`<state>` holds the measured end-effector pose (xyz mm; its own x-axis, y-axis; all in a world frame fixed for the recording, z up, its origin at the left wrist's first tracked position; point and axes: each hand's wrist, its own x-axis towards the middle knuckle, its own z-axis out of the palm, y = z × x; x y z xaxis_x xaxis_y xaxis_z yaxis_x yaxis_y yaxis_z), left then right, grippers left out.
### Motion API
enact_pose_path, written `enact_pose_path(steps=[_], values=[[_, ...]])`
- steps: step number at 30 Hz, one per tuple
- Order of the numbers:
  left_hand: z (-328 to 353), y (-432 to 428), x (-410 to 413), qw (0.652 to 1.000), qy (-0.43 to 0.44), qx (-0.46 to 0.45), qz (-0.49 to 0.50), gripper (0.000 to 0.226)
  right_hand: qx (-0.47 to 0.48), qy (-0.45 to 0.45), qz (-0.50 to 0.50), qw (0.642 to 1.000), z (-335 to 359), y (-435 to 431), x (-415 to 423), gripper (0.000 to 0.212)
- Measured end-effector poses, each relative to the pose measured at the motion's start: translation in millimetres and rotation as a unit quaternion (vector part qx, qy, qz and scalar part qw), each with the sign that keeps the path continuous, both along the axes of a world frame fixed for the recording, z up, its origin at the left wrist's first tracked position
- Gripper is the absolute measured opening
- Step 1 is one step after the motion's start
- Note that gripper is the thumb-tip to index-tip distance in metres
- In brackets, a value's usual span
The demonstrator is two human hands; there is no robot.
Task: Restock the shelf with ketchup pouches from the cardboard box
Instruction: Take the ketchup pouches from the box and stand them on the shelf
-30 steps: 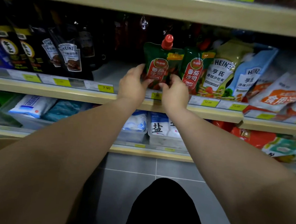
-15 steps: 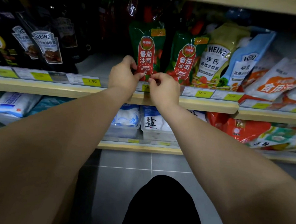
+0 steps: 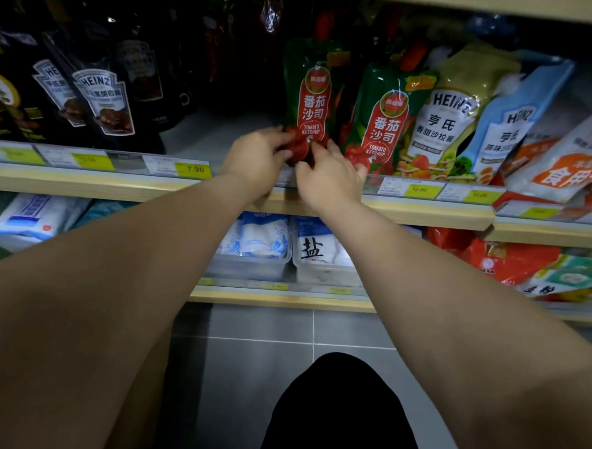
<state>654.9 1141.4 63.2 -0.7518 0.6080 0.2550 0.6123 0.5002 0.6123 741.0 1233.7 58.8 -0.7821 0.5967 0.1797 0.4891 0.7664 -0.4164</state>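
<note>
A green and red ketchup pouch point(image 3: 313, 98) with a red cap stands upright on the middle shelf point(image 3: 84, 182). My left hand point(image 3: 255, 160) and my right hand point(image 3: 331, 176) both grip its bottom edge, one on each side. A second ketchup pouch point(image 3: 382, 126) leans just to its right, touching it. The cardboard box is out of view.
Dark Heinz sauce pouches point(image 3: 102, 101) fill the shelf's left side, with a bare gap point(image 3: 210, 134) between them and the ketchup. Heinz salad dressing pouches point(image 3: 447, 126) stand to the right. Bins with salt bags point(image 3: 314, 249) sit on the lower shelf. A grey tiled floor point(image 3: 257, 342) lies below.
The pouch has gone further back onto the shelf and now stands upright. Both hands have slid down from its sides to its bottom edge.
</note>
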Motion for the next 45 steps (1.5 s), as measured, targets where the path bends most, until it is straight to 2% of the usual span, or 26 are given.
enact_pose_path(steps=[9,12,16,19,22,24,28,35,41,45], values=[[-3.4,6.0,-19.5,0.993,0.018,-0.117,-0.023,0.044,-0.009,-0.041,-0.016,0.999,-2.4,1.3,-11.9,0.055],[-4.4,5.8,-18.4,0.989,0.018,-0.14,-0.03,0.047,-0.003,-0.027,-0.021,0.999,-8.7,0.0,-11.4,0.053],[2.3,-10.1,-5.3,0.996,0.021,-0.062,-0.062,0.053,-0.005,0.083,-0.006,0.997,-11.7,-8.9,3.8,0.043],[3.9,-39.3,7.2,0.991,0.104,-0.031,-0.074,0.051,0.016,0.17,0.011,0.985,-9.5,-27.3,21.4,0.038],[-2.9,-76.5,18.6,0.985,0.17,-0.006,-0.037,0.039,-0.01,0.203,0.016,0.979,-11.2,-55.0,30.1,0.036],[-11.4,-103.5,23.8,0.984,0.176,-0.012,-0.023,0.031,-0.047,0.204,0.029,0.977,-16.9,-76.9,28.6,0.035],[-40.2,-165.9,24.0,0.989,0.122,-0.082,-0.009,0.029,-0.097,0.147,0.09,0.98,-38.9,-131.1,14.6,0.033],[-96.7,-291.7,18.2,0.978,0.015,-0.188,0.084,0.028,-0.189,0.044,0.223,0.955,-94.4,-247.6,-15.6,0.032],[-148.7,-385.0,17.0,0.951,-0.115,-0.233,0.171,0.031,-0.274,-0.061,0.234,0.931,-141.6,-337.4,-31.7,0.029],[-189.0,-431.3,12.3,0.913,-0.235,-0.279,0.184,0.027,-0.35,-0.155,0.178,0.907,-179.6,-387.1,-41.7,0.027]])
